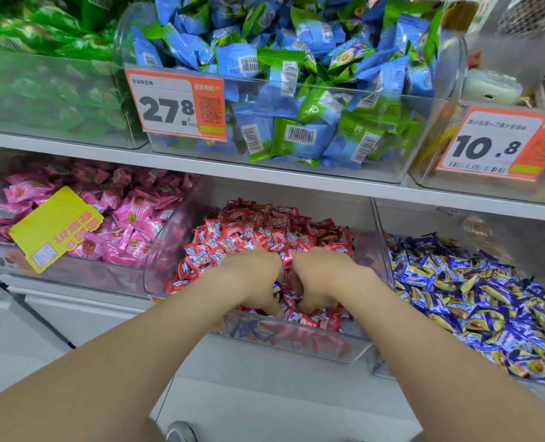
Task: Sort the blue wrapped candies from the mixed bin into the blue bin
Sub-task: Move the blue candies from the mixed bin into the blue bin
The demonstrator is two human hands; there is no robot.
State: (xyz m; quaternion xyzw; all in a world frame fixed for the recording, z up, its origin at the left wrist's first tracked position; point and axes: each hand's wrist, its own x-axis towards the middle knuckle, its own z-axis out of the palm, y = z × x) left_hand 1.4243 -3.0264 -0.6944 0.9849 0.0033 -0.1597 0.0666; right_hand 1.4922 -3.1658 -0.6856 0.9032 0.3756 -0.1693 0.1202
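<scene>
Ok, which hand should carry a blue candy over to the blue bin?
Right, probably. Both hands dig in the red pile, but the right hand is on the side next to the blue bin, so it could reach over without crossing the left hand.

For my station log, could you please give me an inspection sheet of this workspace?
Surface: white two-tier shelf holding clear bins.
Job's things: mixed bin mostly red candies, a few blue wrappers by the hands; blue bin to its right, well filled.
Clutter: yellow tag lying on the pink candies.
Hands: left hand and right hand dug into the mixed bin, fingers buried; grip unclear.
Cables: dark line at lower left, cable or seam unclear.
Surroundings: green candies and blue-green candies above; price tag 27.8; price tag 10.8.
</scene>
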